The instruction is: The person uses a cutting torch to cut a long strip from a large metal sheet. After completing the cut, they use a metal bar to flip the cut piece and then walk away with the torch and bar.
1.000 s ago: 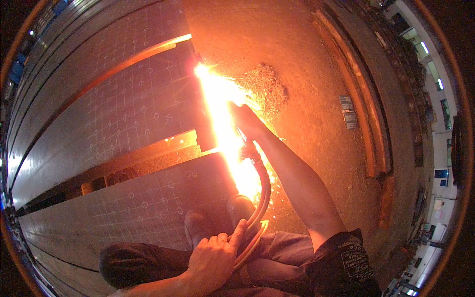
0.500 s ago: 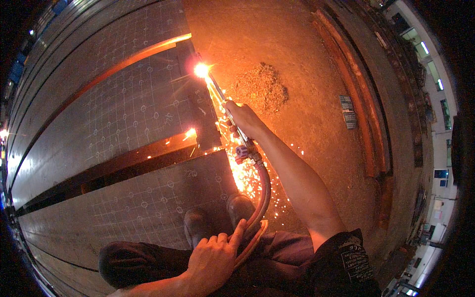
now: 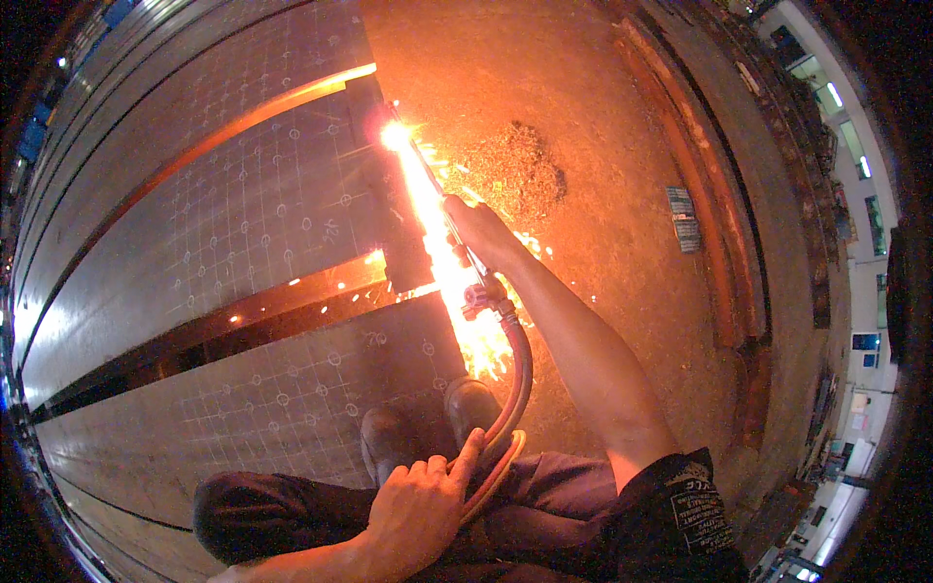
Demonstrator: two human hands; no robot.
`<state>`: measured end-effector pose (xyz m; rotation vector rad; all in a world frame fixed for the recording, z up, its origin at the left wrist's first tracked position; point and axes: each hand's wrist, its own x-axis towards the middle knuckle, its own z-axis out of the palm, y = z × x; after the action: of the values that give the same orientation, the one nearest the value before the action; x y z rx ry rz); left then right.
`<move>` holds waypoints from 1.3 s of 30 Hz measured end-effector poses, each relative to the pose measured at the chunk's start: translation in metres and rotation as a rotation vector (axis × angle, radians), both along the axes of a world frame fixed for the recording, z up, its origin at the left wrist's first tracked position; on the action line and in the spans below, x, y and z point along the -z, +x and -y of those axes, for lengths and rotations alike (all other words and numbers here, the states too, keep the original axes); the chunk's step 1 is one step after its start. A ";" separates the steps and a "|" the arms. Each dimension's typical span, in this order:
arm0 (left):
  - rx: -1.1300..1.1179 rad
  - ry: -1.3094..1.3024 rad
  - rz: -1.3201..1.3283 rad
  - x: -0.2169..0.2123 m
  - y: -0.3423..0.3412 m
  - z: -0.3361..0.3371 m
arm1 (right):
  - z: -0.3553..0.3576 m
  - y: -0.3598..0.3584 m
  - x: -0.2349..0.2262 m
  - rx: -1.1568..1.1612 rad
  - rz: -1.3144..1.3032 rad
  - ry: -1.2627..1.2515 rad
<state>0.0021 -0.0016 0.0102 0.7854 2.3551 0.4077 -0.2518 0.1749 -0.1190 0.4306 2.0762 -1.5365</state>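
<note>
My right hand [image 3: 481, 233] is closed around a cutting torch [image 3: 455, 225], near the right edge of a thick steel plate [image 3: 272, 185]. At the torch's far tip a white-hot glow [image 3: 394, 136] sits on the plate's edge, and a bright stream of sparks [image 3: 476, 340] pours down beside it, partly behind the torch. Hoses [image 3: 520, 374] curve from the torch's rear end toward my lap. There my left hand [image 3: 420, 510] is bent over the hoses, one finger stretched along them; its palm is hidden.
A nearer steel plate [image 3: 321, 389] with chalk grid marks and circles lies under my boots [image 3: 389, 437], a dark gap between the plates. Right on the brown floor are a heap of debris [image 3: 515, 170], a small ribbed piece [image 3: 683, 219] and long rusty steel beams [image 3: 709, 194].
The spark stream has grown brighter and denser along the plate's edge. The torch tip has shifted very slightly; both hands stay almost where they were.
</note>
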 end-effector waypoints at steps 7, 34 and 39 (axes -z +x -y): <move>-0.012 0.006 0.028 0.000 0.000 -0.001 | 0.002 0.000 0.008 0.032 -0.006 -0.025; -0.002 0.036 0.026 -0.021 -0.010 -0.007 | -0.003 0.002 0.007 -0.037 -0.004 -0.045; 0.007 0.027 0.052 -0.019 -0.010 -0.007 | 0.000 0.002 0.004 0.020 0.006 -0.036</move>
<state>-0.0082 0.0052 0.0296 0.7855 2.3026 0.4526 -0.2501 0.1751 -0.1234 0.4431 2.0421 -1.5799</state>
